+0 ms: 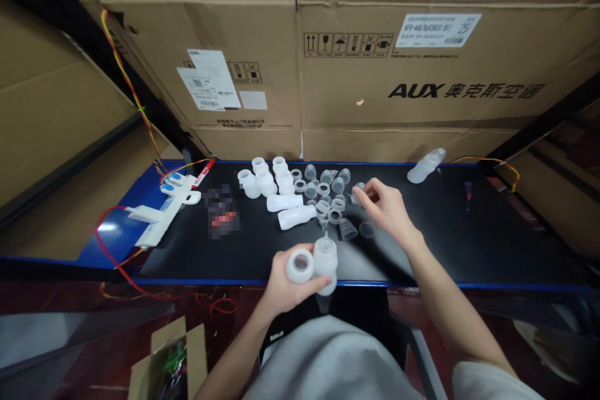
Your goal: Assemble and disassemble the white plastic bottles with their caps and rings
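Note:
Two whitish bottles are in my left hand (293,284) at the table's front edge. One bottle (300,265) shows an open mouth; the other (325,259) has a clear pointed nipple on top. My right hand (387,206) reaches over the right side of the clear parts, its thumb and forefinger pinched at a small clear piece (360,192). Several clear caps, rings and nipples (335,215) lie loose beside it. Behind my left hand two white bottles (296,217) lie on their sides, and several white bottles (284,176) stand upright at the back.
The black table (244,256) has a blue edge. A clear-white bottle (426,165) and a small purple-topped tool (467,194) are at the right. A power strip (164,215) with cables and a red marker (204,173) lie left. Large cardboard (347,87) stands behind.

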Tool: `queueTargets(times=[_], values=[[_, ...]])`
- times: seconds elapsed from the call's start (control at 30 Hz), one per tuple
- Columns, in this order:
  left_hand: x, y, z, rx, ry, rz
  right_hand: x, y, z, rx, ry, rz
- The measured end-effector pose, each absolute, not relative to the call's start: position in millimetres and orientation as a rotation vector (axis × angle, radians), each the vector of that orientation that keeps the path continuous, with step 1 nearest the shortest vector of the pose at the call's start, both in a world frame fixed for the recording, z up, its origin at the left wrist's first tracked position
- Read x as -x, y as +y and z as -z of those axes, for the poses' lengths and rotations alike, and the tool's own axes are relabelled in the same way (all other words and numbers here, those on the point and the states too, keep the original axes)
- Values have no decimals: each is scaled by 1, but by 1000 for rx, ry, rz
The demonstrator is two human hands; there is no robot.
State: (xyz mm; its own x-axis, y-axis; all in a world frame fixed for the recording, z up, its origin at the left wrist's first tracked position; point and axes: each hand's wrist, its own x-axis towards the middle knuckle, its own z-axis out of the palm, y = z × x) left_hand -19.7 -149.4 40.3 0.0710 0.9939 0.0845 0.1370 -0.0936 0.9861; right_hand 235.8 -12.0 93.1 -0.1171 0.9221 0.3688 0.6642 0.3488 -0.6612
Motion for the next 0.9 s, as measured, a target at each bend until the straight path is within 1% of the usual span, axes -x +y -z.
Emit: queueTargets(times=[0.07, 0.1, 0.13, 0.2, 0.3, 0.4, 0.47, 0.57, 0.6, 0.67, 0.73, 0.77, 0.9], values=[[26, -143, -48, -1478, 1250, -1147, -247, -4, -82, 1564, -2022, -188], [27, -141, -52, -1519, 1259, -1125, -248, -7, -81, 1577, -2060, -104], [27, -139, -54, -1563, 1263, -1098, -246, -12, -82, 1533, -2092, -63], [24, -136, -57, -1665, 1251, -1049, -236, -33, -90, 1328, -2222, -119], [20, -137, -57, -1845, 1183, -1058, -218, -67, -107, 1034, -2473, -332], [16, -139, -55, -1989, 1092, -1171, -206, -88, -114, 893, -2369, -687], [14, -140, -54, -2021, 1062, -1243, -201, -91, -108, 863, -2090, -1029], [10, -138, -54, -1996, 1111, -1297, -190, -85, -93, 928, -1481, -1455], [9, -136, -55, -1981, 1142, -1309, -186, -82, -89, 944, -1292, -1546], [7, -131, -55, -1941, 1204, -1312, -176, -76, -80, 965, -1020, -1622], [4, -125, -54, -1873, 1262, -1305, -166, -70, -72, 999, -920, -1497], [2, -122, -54, -1831, 1286, -1303, -162, -68, -67, 1022, -936, -1331], [-7, -113, -53, -1727, 1378, -1378, -155, -59, -47, 1077, -1185, -363]])
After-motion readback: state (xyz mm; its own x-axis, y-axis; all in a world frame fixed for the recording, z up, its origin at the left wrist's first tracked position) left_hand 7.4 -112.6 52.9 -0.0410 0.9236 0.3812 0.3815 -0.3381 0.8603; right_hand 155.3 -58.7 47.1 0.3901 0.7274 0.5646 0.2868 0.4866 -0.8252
